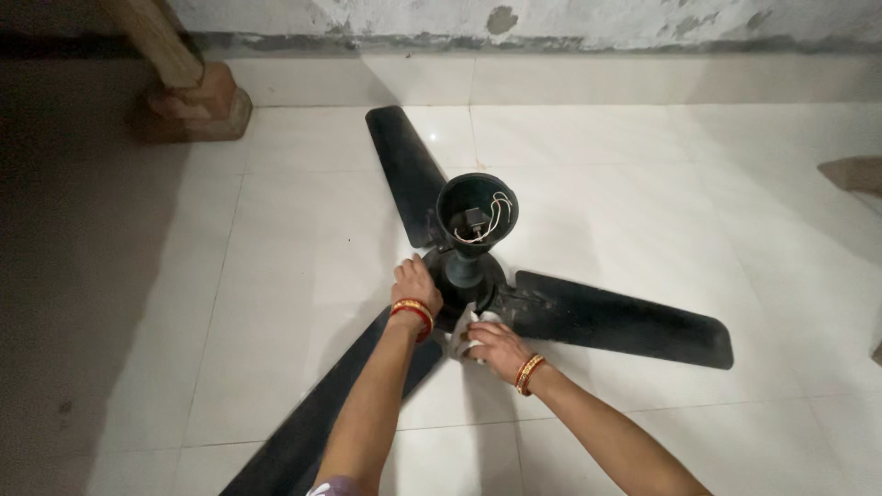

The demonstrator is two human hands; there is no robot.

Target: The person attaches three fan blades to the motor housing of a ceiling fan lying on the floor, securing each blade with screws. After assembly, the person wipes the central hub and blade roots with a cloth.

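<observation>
- Where it lies flat on the white tiled floor (303, 276), a black three-bladed ceiling fan (469, 266) sits near the middle of the view, its canopy cup (476, 209) facing up with pale wires (496, 216) curling inside.
- Left hand (415, 280): laid flat on the motor hub's near-left edge, fingers spread and closed on nothing; red and gold bangles (413, 312) at the wrist.
- Right hand (491, 344): clenched on a white cloth (467, 332), pressed to the hub's lower edge, just beside the left hand.
- Blades: one (404, 170) points toward the far wall, one (625, 321) runs right, one (312, 422) runs down-left and passes out of the bottom edge of the view.
- Open floor: wide bare tile between the blades on the left, right and far sides.
- Boundaries: skirting and a peeling wall (597, 23) along the top; a slanted wooden post on a brick-coloured block (197, 101) at upper left, well apart from the fan; a brownish object (854, 173) at the right edge, too cropped to identify.
</observation>
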